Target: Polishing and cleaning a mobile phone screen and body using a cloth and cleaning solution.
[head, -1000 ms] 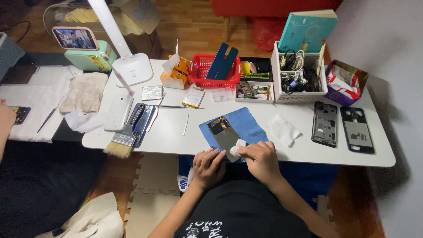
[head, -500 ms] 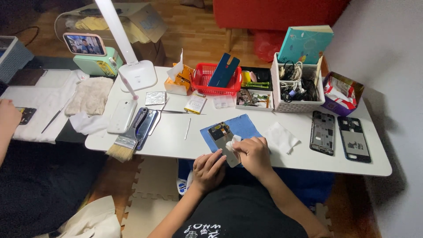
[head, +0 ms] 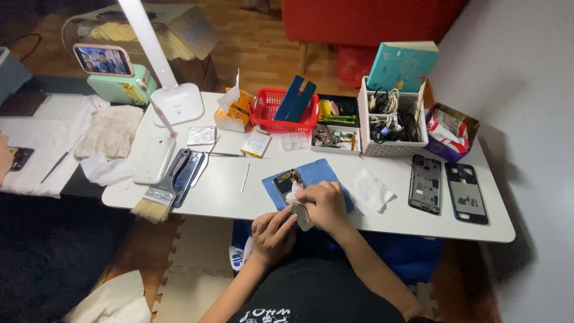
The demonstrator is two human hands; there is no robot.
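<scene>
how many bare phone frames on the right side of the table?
2. One dark phone frame lies right of the white wipe; the second frame lies beside it, nearer the table's right edge. Others may sit hidden in the boxes.

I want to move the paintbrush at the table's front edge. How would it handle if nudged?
The paintbrush lies flat, so it probably would not roll. Its bristles overhang the table edge, so a nudge might tip it off. They likely flex; the handle looks stiff.
</scene>
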